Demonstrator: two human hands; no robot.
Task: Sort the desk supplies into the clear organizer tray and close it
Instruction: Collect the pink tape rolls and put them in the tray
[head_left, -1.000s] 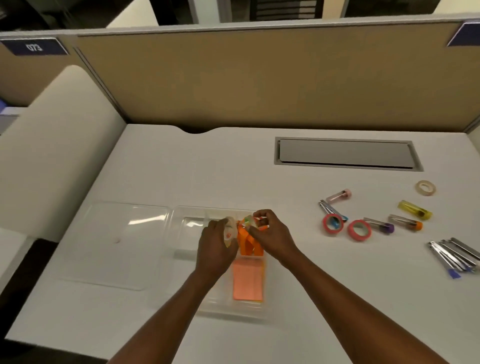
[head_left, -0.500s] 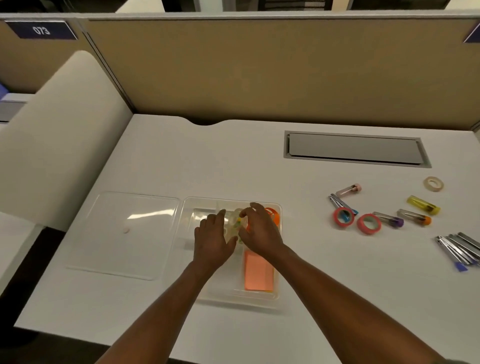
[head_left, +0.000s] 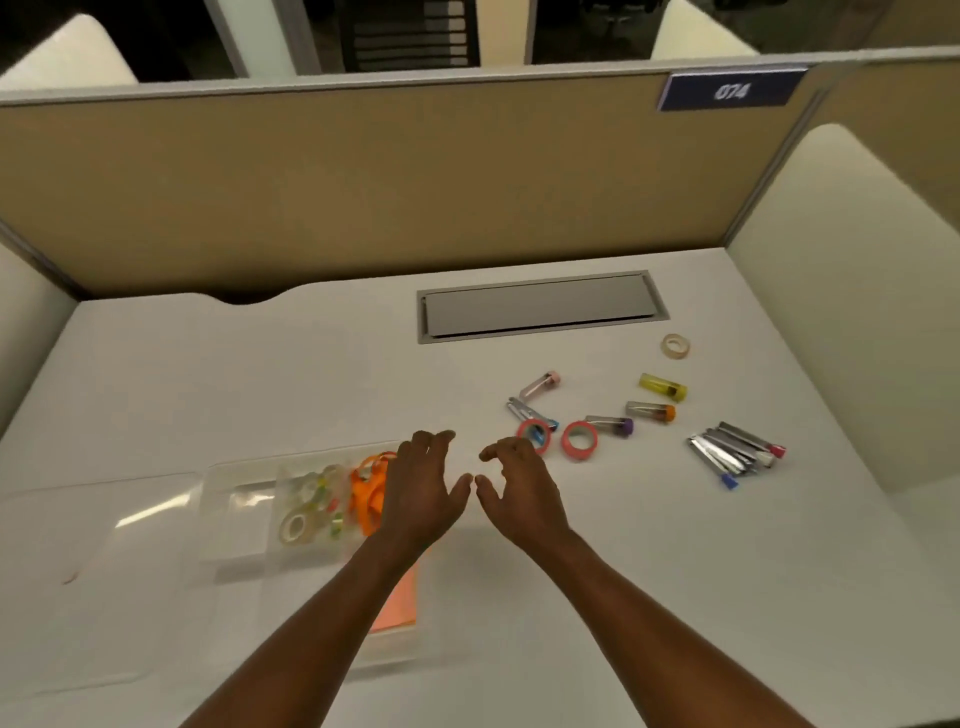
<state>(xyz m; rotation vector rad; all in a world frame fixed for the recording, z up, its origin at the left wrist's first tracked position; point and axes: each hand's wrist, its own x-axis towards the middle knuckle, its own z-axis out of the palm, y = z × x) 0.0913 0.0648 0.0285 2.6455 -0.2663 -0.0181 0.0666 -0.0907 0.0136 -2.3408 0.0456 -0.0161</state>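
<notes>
Both hands hover side by side at the centre of the frame, thumbs nearly touching. The left hand is empty, fingers released and loosely bent, and it overlaps the right end of the clear organizer tray. The right hand is also empty, fingers slack, over the bare tabletop. The tray sits lower left of centre, uncovered, with its lid lying flat just to its left. In the tray are small tape rolls, orange clips and an orange note pad, the last partly hidden by the left forearm. Unsorted items lie right of centre: two pink tape rings, the left one at the right hand's fingertips; five capped tubes; a beige tape roll; and a bundle of silver pieces at far right. A grey hatch is set into the tabletop above them. The partition behind carries a label reading 074 at upper right.
</notes>
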